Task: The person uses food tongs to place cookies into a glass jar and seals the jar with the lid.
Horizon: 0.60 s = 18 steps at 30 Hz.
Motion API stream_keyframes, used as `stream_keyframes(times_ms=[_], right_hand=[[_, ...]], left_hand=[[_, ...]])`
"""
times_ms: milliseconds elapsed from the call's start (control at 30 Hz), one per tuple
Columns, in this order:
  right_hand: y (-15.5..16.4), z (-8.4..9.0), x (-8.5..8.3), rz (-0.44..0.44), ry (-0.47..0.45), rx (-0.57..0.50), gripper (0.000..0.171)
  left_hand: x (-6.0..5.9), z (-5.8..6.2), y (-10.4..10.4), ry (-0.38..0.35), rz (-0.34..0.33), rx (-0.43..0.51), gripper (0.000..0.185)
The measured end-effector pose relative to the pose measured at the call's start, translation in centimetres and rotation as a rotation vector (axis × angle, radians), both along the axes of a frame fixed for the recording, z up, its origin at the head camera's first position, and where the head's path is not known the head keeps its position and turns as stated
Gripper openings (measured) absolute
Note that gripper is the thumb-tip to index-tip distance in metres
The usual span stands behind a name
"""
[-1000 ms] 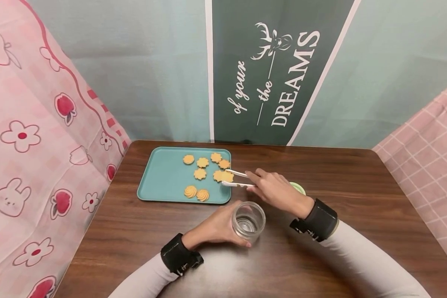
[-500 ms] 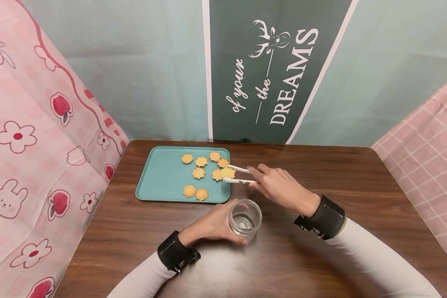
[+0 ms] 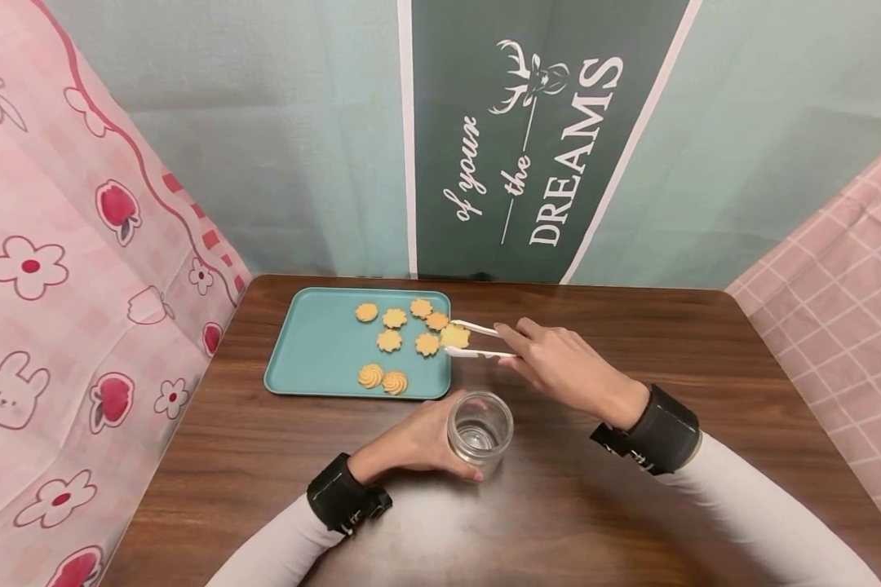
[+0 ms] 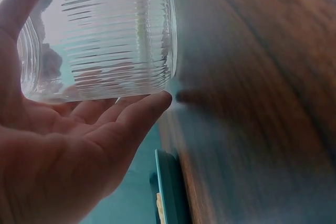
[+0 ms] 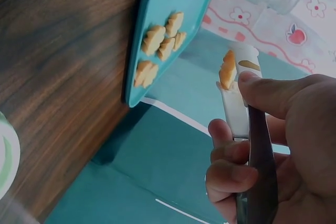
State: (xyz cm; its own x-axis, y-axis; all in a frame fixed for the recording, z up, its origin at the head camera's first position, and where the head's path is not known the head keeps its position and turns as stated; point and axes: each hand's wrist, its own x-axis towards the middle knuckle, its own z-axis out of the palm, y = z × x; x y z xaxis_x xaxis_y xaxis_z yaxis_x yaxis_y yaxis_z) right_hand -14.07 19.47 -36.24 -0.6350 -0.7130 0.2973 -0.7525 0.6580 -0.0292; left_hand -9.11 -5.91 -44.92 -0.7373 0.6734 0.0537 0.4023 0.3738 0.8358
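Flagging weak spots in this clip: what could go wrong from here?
The tongs pinch the cookie only at its edges, so it might slip or crumble above the tray rim. The glass jar has a narrow mouth and the left hand cups just one side; a nudge could tip it.

Head camera high, looking forward and down over the table, left wrist view close against the jar, right wrist view close, seemingly rolled sideways, both sharing the tray.
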Motion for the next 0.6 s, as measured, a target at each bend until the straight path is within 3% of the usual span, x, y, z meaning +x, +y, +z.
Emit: stream_keyframes(times_ms=[467,600], right_hand=[[0.9,1.4,1.3,0.029,0.028,-0.009,0.054],[1.4,2.0,1.9,0.05,0.045,-0.016,0.047]], left_hand=[[0.0,0.0,-0.1,-0.01,0.005,-0.023,0.087],[0.0,0.0,-0.1,-0.012,0.006,-0.024,0.086]])
